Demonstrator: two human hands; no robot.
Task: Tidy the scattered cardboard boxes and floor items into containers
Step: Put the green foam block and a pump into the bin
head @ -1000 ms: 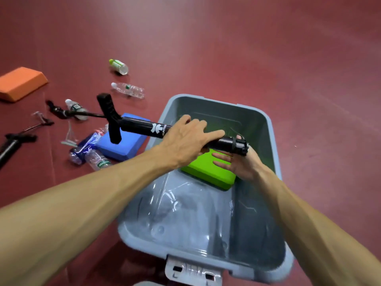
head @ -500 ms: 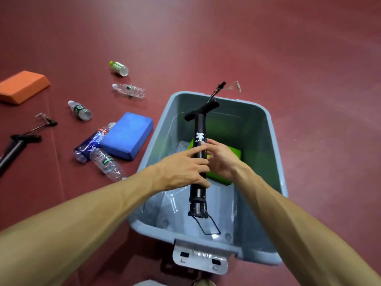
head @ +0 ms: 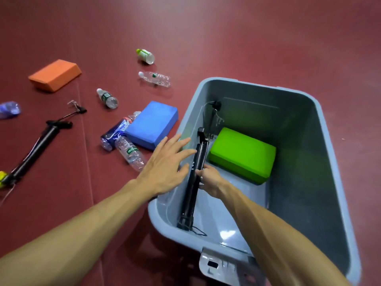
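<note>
As there is only the head view, everything is told from it. The black hand pump [head: 190, 201] lies slanted inside the grey plastic tub [head: 257, 87], along its left wall, with the foot end toward the person and the handle end away.

The right hand [head: 212, 182] pinches the barrel at about its middle, its fingertips [head: 199, 172] curled onto it. The left hand [head: 165, 166] is over the tub's left rim, its fingers [head: 177, 141] straight and spread, holding nothing. I cannot tell whether the forefinger touches the barrel.

I judge the pump stiff and rather light, but long. Its smooth barrel may slide in a weak pinch, so the middle is the good place to hold. The thin hose and wire foot at the ends look floppy and could catch on the rim.

Just right of the pinching fingers lies a green foam block [head: 243, 154], close beside the pump, so there is little room on that side. Below the fingers, toward the person, bare tub floor shows.

Left of the spread fingers, on the red floor, are a water bottle [head: 129, 154] and a blue foam block [head: 152, 124]. Well beyond them lies a second pump [head: 39, 145]. The air above them is open for reaching.
</note>
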